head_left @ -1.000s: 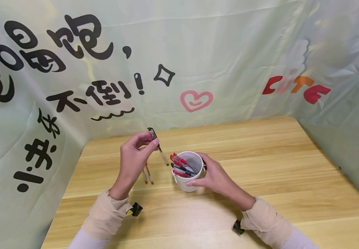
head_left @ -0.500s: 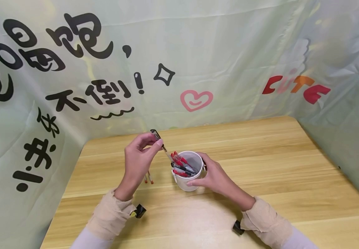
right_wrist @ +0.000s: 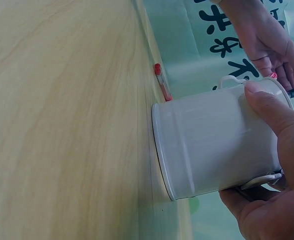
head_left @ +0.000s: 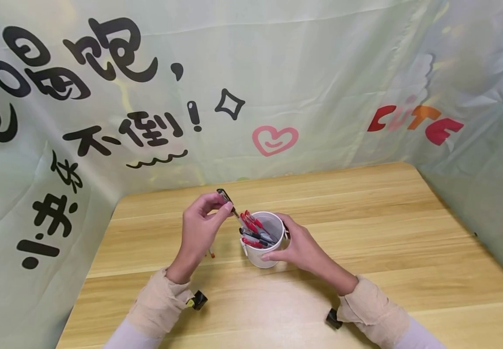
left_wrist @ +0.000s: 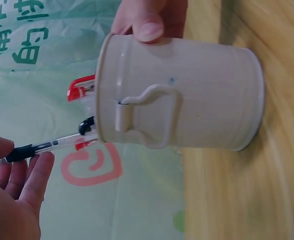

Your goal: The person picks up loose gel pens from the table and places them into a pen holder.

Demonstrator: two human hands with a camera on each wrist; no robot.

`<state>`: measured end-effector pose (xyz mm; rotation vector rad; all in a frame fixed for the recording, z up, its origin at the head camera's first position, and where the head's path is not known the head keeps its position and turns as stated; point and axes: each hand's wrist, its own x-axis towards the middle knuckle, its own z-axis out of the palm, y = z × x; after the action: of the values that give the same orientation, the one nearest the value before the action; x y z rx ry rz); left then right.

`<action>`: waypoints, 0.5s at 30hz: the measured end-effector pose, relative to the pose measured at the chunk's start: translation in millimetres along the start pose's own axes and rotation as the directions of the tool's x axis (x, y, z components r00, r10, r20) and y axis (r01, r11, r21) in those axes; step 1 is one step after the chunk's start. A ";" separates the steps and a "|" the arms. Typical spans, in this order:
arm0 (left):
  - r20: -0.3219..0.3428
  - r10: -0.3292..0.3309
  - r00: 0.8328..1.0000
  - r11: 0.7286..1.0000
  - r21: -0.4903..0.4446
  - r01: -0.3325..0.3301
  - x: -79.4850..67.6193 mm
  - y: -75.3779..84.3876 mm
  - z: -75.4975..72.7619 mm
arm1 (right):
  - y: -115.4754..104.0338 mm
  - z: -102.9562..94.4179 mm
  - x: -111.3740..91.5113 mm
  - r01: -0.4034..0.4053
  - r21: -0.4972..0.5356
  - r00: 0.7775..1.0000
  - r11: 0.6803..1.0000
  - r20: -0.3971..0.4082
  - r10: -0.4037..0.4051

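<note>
My left hand [head_left: 201,230] pinches a black-capped clear gel pen [head_left: 225,195] between thumb and fingers. The pen slants down, its lower end at the rim of a white metal pail [head_left: 260,260]. In the left wrist view, the barrel [left_wrist: 62,142] reaches to the pail's mouth, where its end is hidden. My right hand [head_left: 304,249] grips the pail from the right, thumb on the near wall [right_wrist: 211,145]. Inside the pail lean several pens with red caps [head_left: 251,223] and black caps [head_left: 252,234]. The pail stands upright on the table.
Red-tipped pens [head_left: 212,253] lie on the wooden table [head_left: 365,218] left of the pail, mostly hidden by my left hand; a red pen [right_wrist: 161,82] shows in the right wrist view. Printed curtains [head_left: 321,72] hang behind and beside the table.
My left hand has moved right and slightly down, bringing the black-capped pen from beside the pail to its mouth. My right hand and the pail have stayed put.
</note>
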<state>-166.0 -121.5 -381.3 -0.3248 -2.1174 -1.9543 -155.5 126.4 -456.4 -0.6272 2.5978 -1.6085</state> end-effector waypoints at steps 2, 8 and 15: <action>0.010 -0.017 1.000 1.000 -0.004 0.017 -0.9 -3.7 0.5 | 0.2 0.0 -0.1 -0.001 0.005 1.000 1.000 0.000 0.001; 0.042 -0.064 0.997 0.997 0.043 0.062 -3.8 -14.6 0.7 | 1.4 0.9 0.1 -0.011 -0.003 1.000 1.000 0.006 0.012; 0.053 -0.125 0.991 0.988 0.103 0.119 -7.6 -26.2 0.7 | 0.7 0.3 0.1 -0.006 -0.006 1.000 1.000 0.004 0.006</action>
<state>-167.3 -122.9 -408.5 -0.2427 -2.3139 -1.9173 -155.8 126.4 -457.2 -0.6210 2.5999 -1.5968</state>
